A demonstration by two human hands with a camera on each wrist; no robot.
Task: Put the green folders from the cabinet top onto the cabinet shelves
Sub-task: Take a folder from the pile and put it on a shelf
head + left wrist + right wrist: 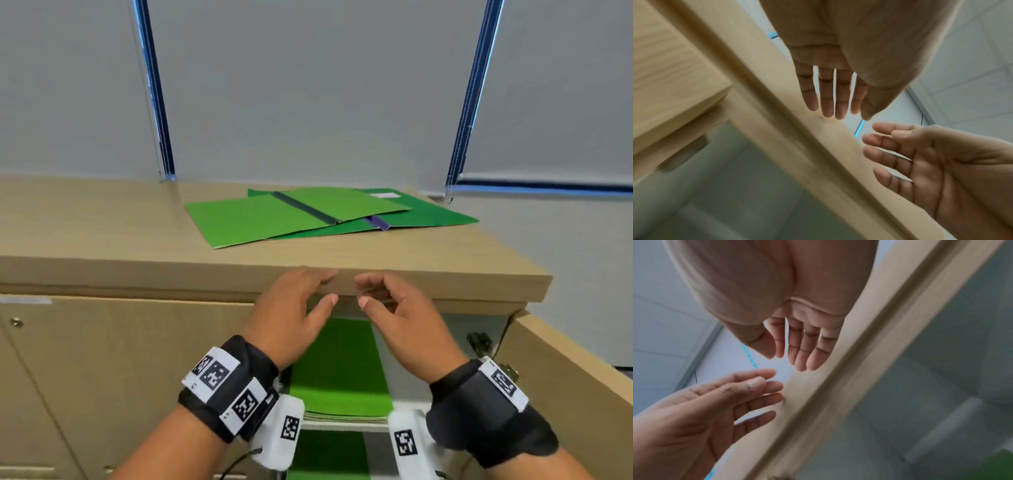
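Two flat green card folders (329, 214) lie overlapped on the wooden cabinet top (102, 233), long axes running left to right, dark spines slanting. More green folders (339, 373), perhaps a few, sit on the shelves below. The left hand (291, 311) and right hand (404, 318) are relaxed and hold nothing.

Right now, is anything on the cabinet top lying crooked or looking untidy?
Yes. The two green folders on the cabinet top lie open and overlapping, fanned at different angles rather than squared together. Both hands, left hand and right hand, are empty near the front edge.
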